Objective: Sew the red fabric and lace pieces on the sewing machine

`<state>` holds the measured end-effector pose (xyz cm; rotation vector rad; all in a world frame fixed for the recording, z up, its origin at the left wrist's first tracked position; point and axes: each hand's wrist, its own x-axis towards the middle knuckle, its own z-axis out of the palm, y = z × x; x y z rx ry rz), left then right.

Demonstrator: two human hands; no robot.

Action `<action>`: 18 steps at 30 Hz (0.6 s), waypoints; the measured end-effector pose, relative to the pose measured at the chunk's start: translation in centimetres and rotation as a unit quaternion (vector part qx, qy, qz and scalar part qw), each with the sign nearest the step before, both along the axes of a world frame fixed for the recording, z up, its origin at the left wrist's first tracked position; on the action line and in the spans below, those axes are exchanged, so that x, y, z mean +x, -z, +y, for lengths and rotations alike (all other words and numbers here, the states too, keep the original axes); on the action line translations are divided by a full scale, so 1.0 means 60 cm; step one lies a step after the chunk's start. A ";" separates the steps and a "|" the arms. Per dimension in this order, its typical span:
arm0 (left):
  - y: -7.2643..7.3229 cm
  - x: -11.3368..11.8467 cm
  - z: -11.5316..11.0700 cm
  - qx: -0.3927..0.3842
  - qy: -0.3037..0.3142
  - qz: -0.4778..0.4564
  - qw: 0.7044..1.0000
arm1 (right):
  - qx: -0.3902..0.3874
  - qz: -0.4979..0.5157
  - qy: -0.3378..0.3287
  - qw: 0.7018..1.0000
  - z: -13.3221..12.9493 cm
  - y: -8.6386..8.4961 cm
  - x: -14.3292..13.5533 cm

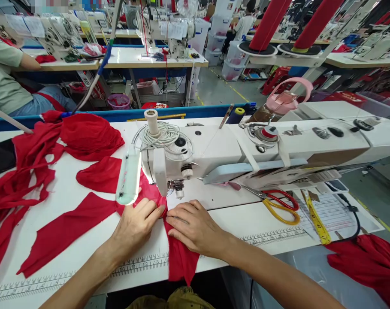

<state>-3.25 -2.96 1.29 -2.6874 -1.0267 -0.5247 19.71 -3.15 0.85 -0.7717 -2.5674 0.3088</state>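
Note:
A strip of red fabric lies on the white table and runs under the presser foot of a white sewing machine. My left hand lies flat on the fabric just left of the needle, fingers pointing at the foot. My right hand presses flat on the same strip just in front of the foot, its fingertips touching the left hand's. The strip's lower end hangs over the table's front edge. Neither hand grips anything.
More red fabric pieces and a heap lie on the left. Red and yellow scissors, a yellow tape measure and a lamp are near. A person sits at the back left.

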 end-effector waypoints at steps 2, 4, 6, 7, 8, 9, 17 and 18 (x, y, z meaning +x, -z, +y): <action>-0.001 0.001 -0.002 -0.002 -0.003 0.007 1.000 | 0.007 0.000 0.003 1.000 0.000 0.002 -0.001; -0.004 0.004 -0.005 0.002 -0.010 0.016 1.000 | 0.011 -0.005 0.002 1.000 0.002 0.000 -0.002; -0.006 0.004 -0.007 0.014 -0.013 0.028 0.999 | 0.009 -0.026 -0.009 1.000 0.007 -0.004 -0.002; -0.006 0.003 -0.007 0.019 -0.011 0.036 0.999 | 0.007 -0.044 -0.020 0.999 0.012 -0.007 -0.002; -0.005 0.001 -0.007 0.022 -0.007 0.041 0.999 | 0.005 -0.062 -0.033 0.998 0.017 -0.008 -0.002; -0.004 -0.002 -0.007 0.025 -0.008 0.042 0.999 | 0.006 -0.077 -0.047 0.996 0.022 -0.008 -0.002; 0.016 -0.011 -0.011 0.010 -0.024 -0.015 1.000 | 0.060 0.007 -0.037 0.998 0.037 0.019 -0.010; 0.018 -0.012 -0.010 0.003 -0.031 -0.019 0.999 | 0.061 0.014 -0.029 0.998 0.036 0.020 -0.010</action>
